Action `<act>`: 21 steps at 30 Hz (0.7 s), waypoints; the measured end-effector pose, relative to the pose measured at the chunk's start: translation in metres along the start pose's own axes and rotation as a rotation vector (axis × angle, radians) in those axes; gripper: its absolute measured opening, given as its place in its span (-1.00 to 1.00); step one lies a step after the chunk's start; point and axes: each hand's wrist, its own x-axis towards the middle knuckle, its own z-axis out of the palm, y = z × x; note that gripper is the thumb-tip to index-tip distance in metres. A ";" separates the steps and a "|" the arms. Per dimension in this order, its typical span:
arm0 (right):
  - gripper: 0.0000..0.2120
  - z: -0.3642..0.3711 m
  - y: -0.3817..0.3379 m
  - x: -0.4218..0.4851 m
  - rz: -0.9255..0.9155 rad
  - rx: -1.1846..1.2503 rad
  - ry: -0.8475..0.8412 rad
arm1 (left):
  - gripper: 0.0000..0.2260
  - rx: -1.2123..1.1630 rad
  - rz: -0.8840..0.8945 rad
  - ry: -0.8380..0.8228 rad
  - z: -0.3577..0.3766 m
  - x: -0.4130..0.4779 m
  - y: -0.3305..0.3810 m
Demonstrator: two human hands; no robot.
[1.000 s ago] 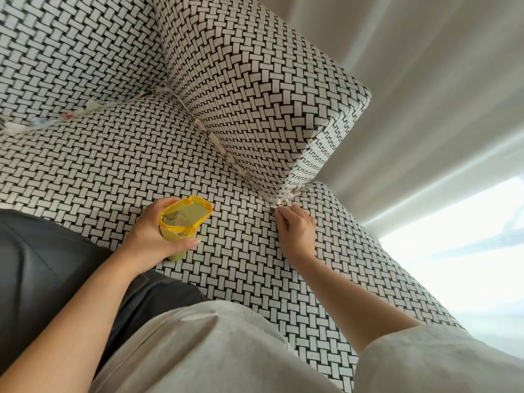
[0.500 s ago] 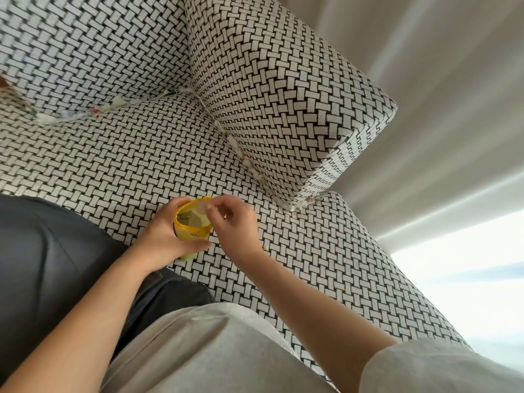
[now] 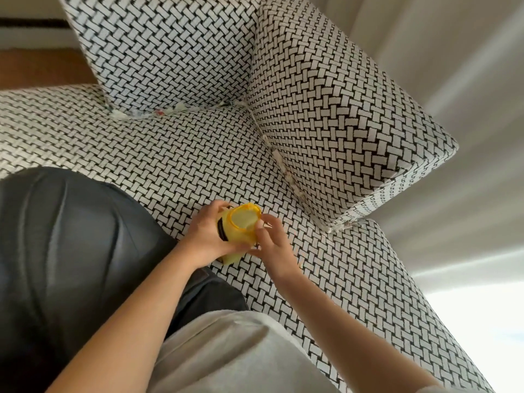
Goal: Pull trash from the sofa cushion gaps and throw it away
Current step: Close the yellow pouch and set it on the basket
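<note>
Trash scraps point(image 3: 279, 158) line the gap point(image 3: 262, 131) beyond the left hand's point(image 3: 207, 236) yellow bag point(image 3: 238, 235).

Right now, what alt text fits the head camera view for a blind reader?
A person's left hand grips an open yellow pouch while the right hand touches its rim, above a black-and-white woven sofa. Pale trash scraps line the cushion gaps.

Bare seat cushion point(image 3: 198, 154) lies free from the hands up to both seams. The arm cushion point(image 3: 340, 117) walls the right seam point(image 3: 279, 163) and the back cushion point(image 3: 170, 52) walls the far seam point(image 3: 170, 112), with paper scraps point(image 3: 127, 113) wedged in each. Nearer, the yellow bag point(image 3: 238, 236) in the left hand point(image 3: 207, 236), the right hand point(image 3: 272, 245) at its mouth, and a dark glossy bulk point(image 3: 71, 251) on the left fill the space.
</note>
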 end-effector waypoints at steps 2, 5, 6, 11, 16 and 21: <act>-0.59 0.007 -0.003 0.005 -0.022 -0.043 -0.034 | -0.16 0.075 -0.034 0.079 -0.001 0.003 -0.003; -0.73 0.016 -0.006 0.012 -0.054 -0.113 -0.087 | -0.31 0.129 -0.079 0.169 -0.004 0.006 -0.008; -0.78 0.018 -0.006 0.014 -0.042 -0.101 -0.089 | -0.37 0.100 -0.121 0.172 -0.006 0.007 -0.010; -0.75 0.026 -0.013 0.022 0.102 -0.033 0.043 | -0.66 -0.073 -0.218 0.159 -0.017 0.020 -0.020; -0.73 0.036 -0.046 0.030 -0.168 -0.240 0.129 | -0.73 -0.237 -0.072 0.241 -0.038 0.012 -0.004; -0.75 0.063 -0.091 0.037 -0.336 -0.254 0.141 | -0.79 -0.482 0.039 0.398 -0.077 -0.009 0.009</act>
